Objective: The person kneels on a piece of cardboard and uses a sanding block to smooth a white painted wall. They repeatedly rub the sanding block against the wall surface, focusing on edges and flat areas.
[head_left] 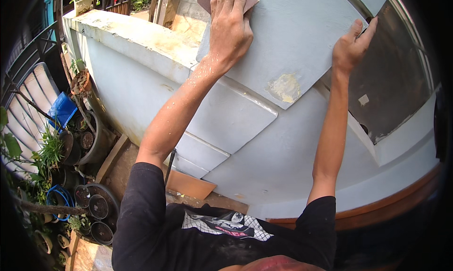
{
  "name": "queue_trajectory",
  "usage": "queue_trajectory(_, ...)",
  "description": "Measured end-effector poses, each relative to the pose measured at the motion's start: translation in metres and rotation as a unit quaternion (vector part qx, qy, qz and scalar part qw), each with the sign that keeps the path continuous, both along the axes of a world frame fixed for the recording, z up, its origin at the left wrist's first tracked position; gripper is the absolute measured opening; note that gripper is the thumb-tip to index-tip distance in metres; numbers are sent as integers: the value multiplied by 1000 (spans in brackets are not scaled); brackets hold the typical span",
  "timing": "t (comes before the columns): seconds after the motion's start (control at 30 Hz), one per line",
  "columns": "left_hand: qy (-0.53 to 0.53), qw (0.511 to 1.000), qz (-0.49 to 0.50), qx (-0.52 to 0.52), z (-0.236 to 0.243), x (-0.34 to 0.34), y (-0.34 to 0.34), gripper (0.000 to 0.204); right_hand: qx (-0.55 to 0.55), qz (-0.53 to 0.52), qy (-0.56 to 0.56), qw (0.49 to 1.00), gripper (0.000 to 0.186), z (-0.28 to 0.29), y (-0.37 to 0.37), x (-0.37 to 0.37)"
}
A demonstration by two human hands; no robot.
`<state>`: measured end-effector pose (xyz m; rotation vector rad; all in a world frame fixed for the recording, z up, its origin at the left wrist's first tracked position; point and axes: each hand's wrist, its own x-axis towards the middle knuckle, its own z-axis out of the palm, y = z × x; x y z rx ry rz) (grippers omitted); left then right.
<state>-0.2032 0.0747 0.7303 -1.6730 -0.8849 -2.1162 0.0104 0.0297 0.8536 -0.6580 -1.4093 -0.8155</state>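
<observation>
The left hand [231, 28] reaches up and forward with its back toward the viewer; its fingers, extended and nearly flat, hold a sheet of sandpaper [252, 1] against the upper face of a painted wall [264, 44]. The right hand [349, 51] is raised on a nearly straight arm and partly open, the thumb parted from the forefinger at the wall's right-hand edge; whether the other fingers grip behind it cannot be told. Pale flecks cover the left forearm [177, 108]. The sandpaper is reddish brown and matte, its corners showing on both sides of the fingers. The wall is pale blue-grey, with a rough, cream-coloured patch [285, 87] near the lower corner of the upper face and straight-edged stepped ledges below. To the right lies a dark window pane [391, 77]; to the left, a low wall [122, 30] has a stained, weathered top. Beyond it are round plant pots [98, 207], a blue plastic container [62, 109] and a dark barred metal gate [42, 42].
</observation>
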Motion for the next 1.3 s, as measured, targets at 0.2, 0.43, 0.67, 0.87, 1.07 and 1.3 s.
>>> queue_trajectory(0.2, 87, 994, -39, -51, -81, 47, -25, 79, 15, -7, -10, 1000, 58, 3, 0, -1)
queue_trajectory(0.43, 11, 1000, -3, 29, 38, 11, -5, 67, 5, -4, 4, 1000, 57, 3, -3, -4)
queue_trajectory(0.67, 49, 998, 21, 28, 65, -4, -1, 65, 3, -2, 5, 1000, 57, 0, -2, -5)
queue_trajectory(0.87, 98, 993, 55, 45, 23, 22, -1, 72, -3, 10, 2, 1000, 57, -5, 0, -1)
queue_trajectory(1.07, 92, 995, -15, 29, 65, 27, -17, 67, 1, 23, 4, 1000, 57, 1, 1, -2)
queue_trajectory(1.3, 66, 995, 0, 78, 106, 27, -8, 69, 1, 60, 16, 998, 56, 0, 1, -9)
